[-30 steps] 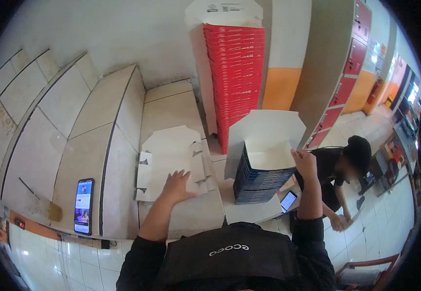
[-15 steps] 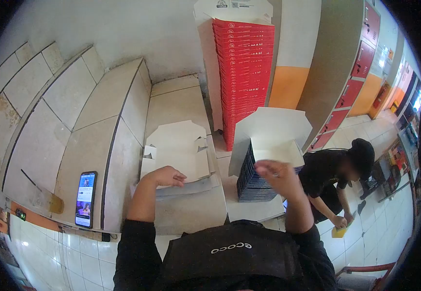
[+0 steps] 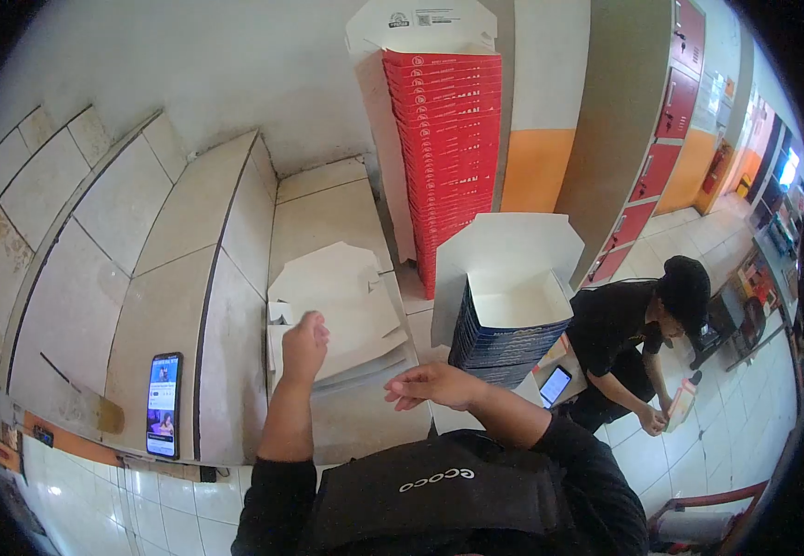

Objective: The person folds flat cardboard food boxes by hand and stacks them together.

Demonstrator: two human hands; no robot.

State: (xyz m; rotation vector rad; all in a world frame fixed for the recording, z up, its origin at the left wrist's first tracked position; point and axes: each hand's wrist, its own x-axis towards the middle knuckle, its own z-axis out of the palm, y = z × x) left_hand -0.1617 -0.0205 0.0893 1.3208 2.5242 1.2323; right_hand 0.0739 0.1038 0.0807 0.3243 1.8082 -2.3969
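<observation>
Flat white cardboard box blanks [image 3: 337,283] lie in a loose pile on the tiled ledge in front of me; the top one sits askew. My left hand [image 3: 304,347] is over the front left part of this pile, its fingers curled in; whether they pinch the cardboard is hidden. Just right of the pile's front corner, my right hand [image 3: 434,385] hovers with fingers stretched out to the left and nothing in them. Beyond it stands a stack of folded dark blue boxes [image 3: 504,338], nested, white inside, with the top lid raised.
A tall stack of red boxes [image 3: 448,157] stands behind the blue ones. A phone [image 3: 164,405] leans at the left beside a cup [image 3: 110,414]; another phone [image 3: 556,385] lies right. A crouching person [image 3: 620,338] holds a bottle-like object near red lockers [image 3: 657,176].
My right hand has moved from the blue stack left and down toward the blanks. My left hand has risen and curled. The top blank has turned; the blue stack's lid and inside now show unobstructed.
</observation>
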